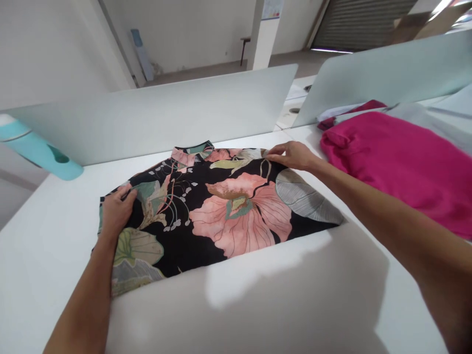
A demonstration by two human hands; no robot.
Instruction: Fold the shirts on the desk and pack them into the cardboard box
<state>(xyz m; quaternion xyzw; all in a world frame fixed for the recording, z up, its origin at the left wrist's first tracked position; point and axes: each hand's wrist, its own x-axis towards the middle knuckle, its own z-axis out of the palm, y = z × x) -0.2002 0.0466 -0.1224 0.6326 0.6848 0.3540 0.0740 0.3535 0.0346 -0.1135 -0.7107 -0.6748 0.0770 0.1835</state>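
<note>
A black garment (pixel 217 211) printed with large pink flowers and green leaves lies folded on the white table (pixel 44 246). My left hand (pixel 117 209) rests on its left edge, fingers curled and pinching the fabric. My right hand (pixel 291 155) reaches to the far right corner near the collar, fingers closed on the cloth there. Both forearms stretch in from the near side.
A magenta garment (pixel 398 162) lies on the table at the right, with dark red and white cloth behind it. Frosted divider panels (pixel 165 113) stand along the far edge. A light blue bottle (pixel 37 150) lies at the left.
</note>
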